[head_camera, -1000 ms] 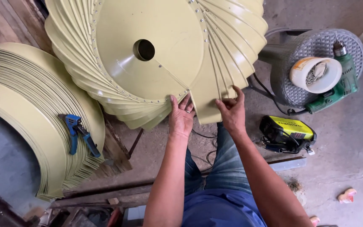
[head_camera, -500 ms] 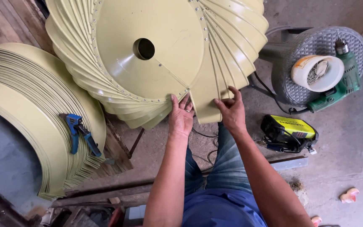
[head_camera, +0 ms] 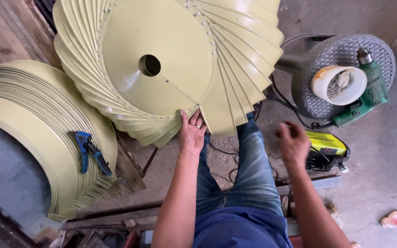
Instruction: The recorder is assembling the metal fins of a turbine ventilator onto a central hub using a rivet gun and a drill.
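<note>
White tub [head_camera: 339, 85] (nails inside)

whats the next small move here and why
Probably the right hand reaches on to the white tub of fasteners on the plastic stool. It hangs empty beside the knee, while the left hand steadies the rim of the yellow finned disc at a gap in its rivet ring.

The blurred right hand [head_camera: 292, 140] hides whatever its fingers pinch. The pale yellow finned metal disc [head_camera: 161, 64] runs off the top edge, and the left hand [head_camera: 191, 131] covers part of its rim. The stack of curved yellow metal strips [head_camera: 33, 119] is cut by the left edge. The small contents of the white plastic tub [head_camera: 338, 85] cannot be told.
</note>
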